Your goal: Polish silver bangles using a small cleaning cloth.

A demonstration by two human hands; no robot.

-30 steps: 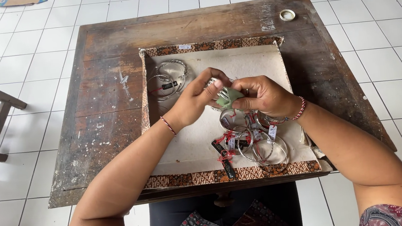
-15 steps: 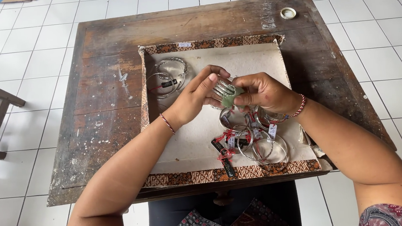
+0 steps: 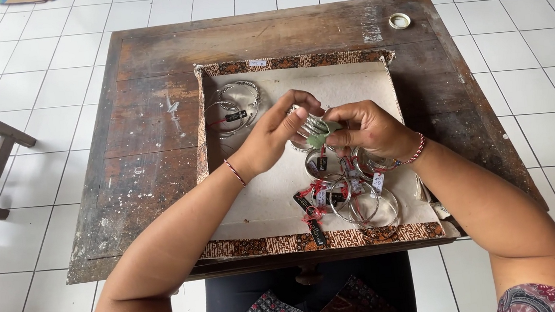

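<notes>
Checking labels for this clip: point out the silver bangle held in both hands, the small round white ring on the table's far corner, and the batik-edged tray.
Silver bangle [image 3: 314, 127], head view: ribbed band between the fingers.
Small white ring [image 3: 400, 21], head view: its rim.
Batik-edged tray [image 3: 295, 61], head view: far patterned wall.

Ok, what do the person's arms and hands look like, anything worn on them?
Both forearms are bare. The left hand has a thin red-and-white cord bracelet at the wrist; the right hand has a similar red-and-white twisted bracelet. Short patterned sleeves, dark red with pale motifs, show at the upper arms. No gloves; I can't make out any rings.
</notes>
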